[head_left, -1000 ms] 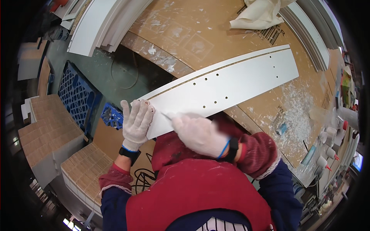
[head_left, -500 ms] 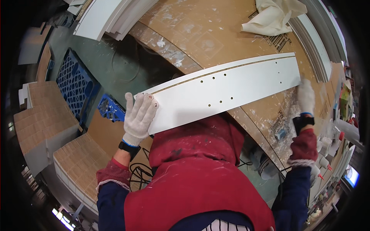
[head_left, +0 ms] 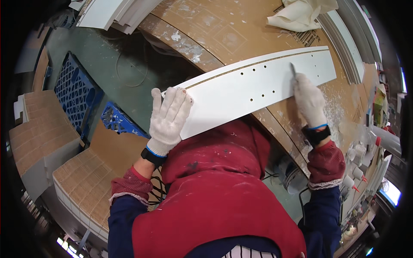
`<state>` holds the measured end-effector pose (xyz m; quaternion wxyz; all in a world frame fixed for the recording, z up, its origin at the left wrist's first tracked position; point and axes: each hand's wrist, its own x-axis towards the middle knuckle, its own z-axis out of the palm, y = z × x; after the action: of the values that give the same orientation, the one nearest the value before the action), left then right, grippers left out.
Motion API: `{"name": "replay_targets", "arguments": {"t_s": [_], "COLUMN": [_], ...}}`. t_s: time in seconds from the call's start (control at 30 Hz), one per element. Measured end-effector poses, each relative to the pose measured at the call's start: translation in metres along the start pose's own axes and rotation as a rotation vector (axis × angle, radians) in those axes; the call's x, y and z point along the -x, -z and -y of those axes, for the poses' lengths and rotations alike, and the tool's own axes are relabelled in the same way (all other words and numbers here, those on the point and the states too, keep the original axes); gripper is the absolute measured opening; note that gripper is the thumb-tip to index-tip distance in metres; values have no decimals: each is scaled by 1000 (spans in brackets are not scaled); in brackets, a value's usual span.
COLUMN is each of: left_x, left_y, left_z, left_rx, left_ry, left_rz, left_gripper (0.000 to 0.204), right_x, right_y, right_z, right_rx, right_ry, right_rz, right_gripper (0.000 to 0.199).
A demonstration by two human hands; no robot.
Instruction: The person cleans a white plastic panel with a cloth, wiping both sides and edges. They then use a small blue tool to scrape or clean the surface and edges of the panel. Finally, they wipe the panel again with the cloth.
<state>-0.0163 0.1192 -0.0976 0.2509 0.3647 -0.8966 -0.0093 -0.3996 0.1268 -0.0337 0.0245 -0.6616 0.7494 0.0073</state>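
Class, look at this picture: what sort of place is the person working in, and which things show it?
Probably a woodworking or furniture-finishing workshop. A long white board with drilled holes lies on a dust-spattered brown bench, gloved hands work on it, and white panels are stacked nearby.

From my remote view, the near edge of the long white drilled panel (head_left: 241, 88) is covered by the person's red hood and cannot be checked. Its left end lies under the white-gloved left hand (head_left: 167, 118). The white-gloved right hand (head_left: 309, 101) grips a thin grey tool (head_left: 293, 69); only its tip shows, too small for me to identify. The crumpled cream cloth (head_left: 301, 13) and the stack of white boards (head_left: 112, 13) are cut off by the top edge. The blue plastic crate (head_left: 73, 92) runs into the dark rim. Items along the right rim are blurred beyond telling.
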Motion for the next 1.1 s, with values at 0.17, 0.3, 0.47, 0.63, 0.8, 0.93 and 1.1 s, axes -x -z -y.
{"name": "replay_targets", "arguments": {"t_s": [0.17, 0.3, 0.47, 0.63, 0.8, 0.93, 1.1], "left_x": [5, 12, 12, 11, 10, 9, 10], "left_y": [-10, -19, -14, -17, -18, -14, -15], "left_z": [-1, 2, 5, 3, 0, 3, 1], "left_rx": [63, 79, 90, 203, 211, 210, 231], "left_ry": [52, 187, 248, 256, 287, 261, 239], "left_rz": [-27, -63, -118, -151, -134, -128, -138], "left_gripper": [59, 64, 60, 64, 65, 63, 68], "right_x": [35, 78, 76, 40, 75, 72, 11], "right_y": [-18, -9, 14, -3, 0, 7, 12], "right_z": [101, 182, 168, 76, 154, 164, 106], "right_rx": [145, 248, 165, -16, -148, -341, -136], "right_ry": [435, 503, 669, 130, 567, 607, 271], "right_rz": [-203, -73, 170, -41, 155, 393, -8], "right_gripper": [20, 7, 24, 18, 11, 4, 15]}}
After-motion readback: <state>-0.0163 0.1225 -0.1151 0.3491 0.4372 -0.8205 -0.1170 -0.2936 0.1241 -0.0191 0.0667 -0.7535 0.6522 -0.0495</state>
